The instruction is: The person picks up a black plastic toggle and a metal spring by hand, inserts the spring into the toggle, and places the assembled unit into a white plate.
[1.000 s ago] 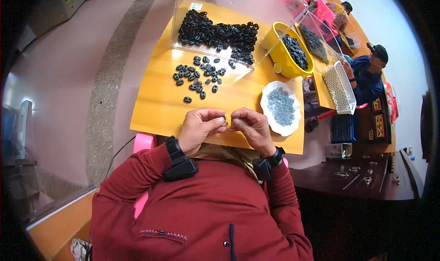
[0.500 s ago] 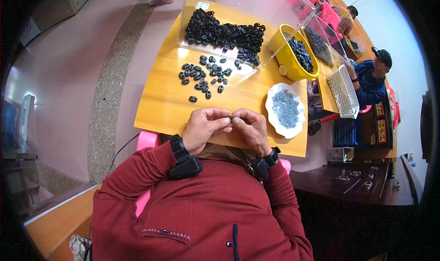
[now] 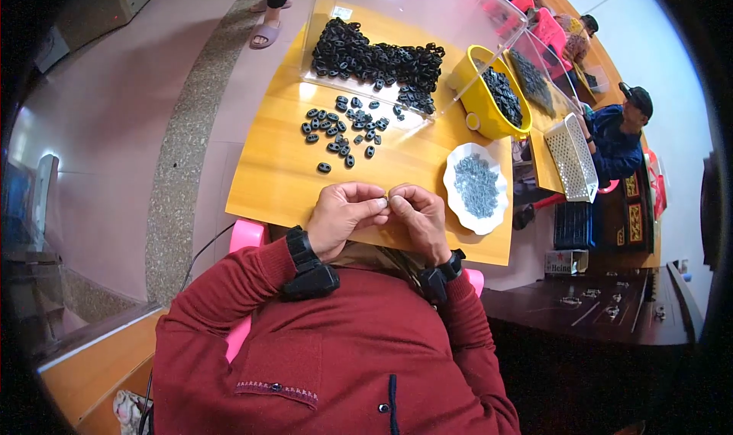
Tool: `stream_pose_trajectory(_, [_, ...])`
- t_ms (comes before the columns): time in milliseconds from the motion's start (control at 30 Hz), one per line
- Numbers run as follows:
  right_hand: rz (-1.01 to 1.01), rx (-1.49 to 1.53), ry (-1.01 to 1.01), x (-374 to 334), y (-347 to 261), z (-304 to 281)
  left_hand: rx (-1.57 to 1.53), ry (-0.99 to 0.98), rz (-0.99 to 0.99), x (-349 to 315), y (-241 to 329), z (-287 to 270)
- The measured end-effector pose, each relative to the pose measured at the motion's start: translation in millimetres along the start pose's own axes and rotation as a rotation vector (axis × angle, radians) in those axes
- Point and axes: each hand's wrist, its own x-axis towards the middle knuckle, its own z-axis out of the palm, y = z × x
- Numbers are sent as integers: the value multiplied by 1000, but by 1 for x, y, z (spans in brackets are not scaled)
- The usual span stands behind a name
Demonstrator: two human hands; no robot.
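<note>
Both hands meet above the near edge of the wooden table (image 3: 267,183), fingertips pinched together. My left hand (image 3: 343,215) closes thumb and forefinger on something small and dark, mostly covered by the fingers. Against the same spot press the closed fingertips of my right hand (image 3: 420,215); the thing's kind does not show. Beyond the hands lie several loose black oval pieces with two holes (image 3: 334,147). To the right of my right hand stands a white scalloped dish (image 3: 452,194) holding many small clear-grey pieces (image 3: 477,184).
A clear plastic box (image 3: 450,22) lies at the far side with a heap of black pieces (image 3: 374,57) in it. Right of it stands a yellow tub (image 3: 477,103) of dark pieces. A co-worker (image 3: 618,137) sits at the right by a white perforated basket (image 3: 573,160). A person's slippered foot (image 3: 265,35) is at upper left.
The hands stay pinched together, with slight finger movement. At upper left the passer-by's leg and slippered feet have come further into view.
</note>
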Motion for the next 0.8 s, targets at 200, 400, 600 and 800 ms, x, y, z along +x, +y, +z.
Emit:
stream_pose_trajectory(200, [-73,-44,13,0,4,-3,-12,34,-9,0,0,2])
stream_pose_trajectory(400, [-123,-69,26,3,9,-4,-13,33,-4,0,-1,2])
stream_pose_trajectory(600, [-122,-98,9,2,9,-5,-12,37,0,-1,-1,2])
stream_pose_trajectory(800, [-82,-106,-7,1,7,-5,-10,40,8,-1,-2,2])
